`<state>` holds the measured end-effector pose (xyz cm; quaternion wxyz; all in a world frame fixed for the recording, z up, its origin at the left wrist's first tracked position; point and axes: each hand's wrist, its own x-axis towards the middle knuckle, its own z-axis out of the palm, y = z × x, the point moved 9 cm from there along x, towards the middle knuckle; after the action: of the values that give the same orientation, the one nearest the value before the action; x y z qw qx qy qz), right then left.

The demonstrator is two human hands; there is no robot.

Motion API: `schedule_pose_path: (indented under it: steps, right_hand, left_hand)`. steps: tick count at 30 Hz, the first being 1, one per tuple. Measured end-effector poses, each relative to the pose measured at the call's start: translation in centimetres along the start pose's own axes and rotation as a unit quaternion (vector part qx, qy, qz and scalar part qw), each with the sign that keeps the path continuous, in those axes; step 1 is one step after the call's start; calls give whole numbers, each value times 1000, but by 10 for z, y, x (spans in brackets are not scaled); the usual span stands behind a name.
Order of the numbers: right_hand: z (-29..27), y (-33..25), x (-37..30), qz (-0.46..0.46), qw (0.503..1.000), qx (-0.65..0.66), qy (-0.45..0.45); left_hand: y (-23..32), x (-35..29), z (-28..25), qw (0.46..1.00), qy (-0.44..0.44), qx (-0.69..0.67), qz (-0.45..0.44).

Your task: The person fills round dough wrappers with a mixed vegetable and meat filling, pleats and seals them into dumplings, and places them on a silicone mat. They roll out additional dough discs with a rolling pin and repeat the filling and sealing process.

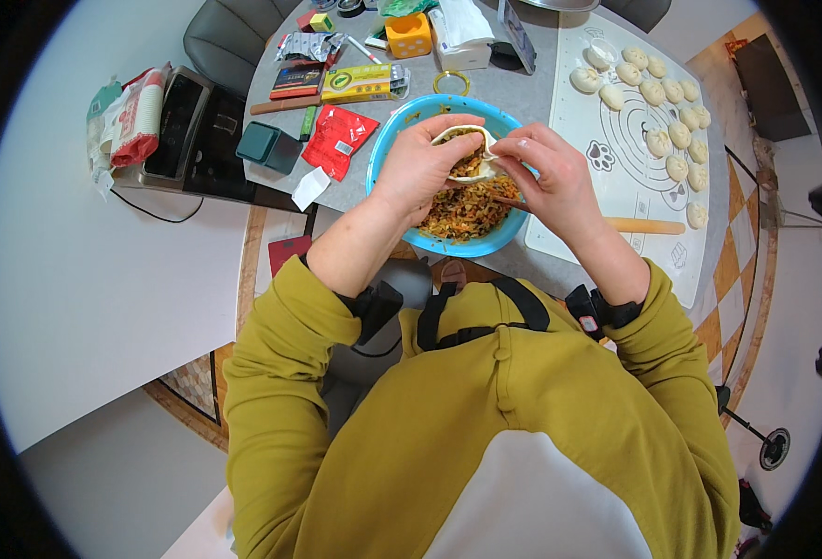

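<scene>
Here, the left hand cups the stuffed dough and the right hand pinches its edge, both just above the blue bowl, probably so that any bits that fall land back in the chopped filling.

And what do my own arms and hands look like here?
Your left hand and right hand are both gloveless. The left sleeve and right sleeve are mustard yellow, creased and pushed up. Just past each cuff sits a strapped-on, boxy black device: the left device looks plain, the right device shows a small pinkish-red patch.
</scene>
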<state>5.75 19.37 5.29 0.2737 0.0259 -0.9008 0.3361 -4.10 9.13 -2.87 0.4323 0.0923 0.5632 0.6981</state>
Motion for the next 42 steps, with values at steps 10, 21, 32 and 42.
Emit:
schedule_pose_path:
  steps: [10, 21, 32, 42]
  right_hand:
    - [0, -15, 6, -71, 996, -2, -57]
    - [5, 25, 2, 156, 976, 150, -19]
    - [9, 15, -4, 104, 988, 109, 43]
    - [9, -1, -1, 69, 993, 88, 32]
  left_hand:
    - [5, -1, 3, 989, -41, 141, 19]
    - [27, -2, -5, 987, -53, 147, -38]
    - [-17, -8, -1, 993, 19, -96, -72]
    - [-8, -13, -3, 998, 55, 6, 1]
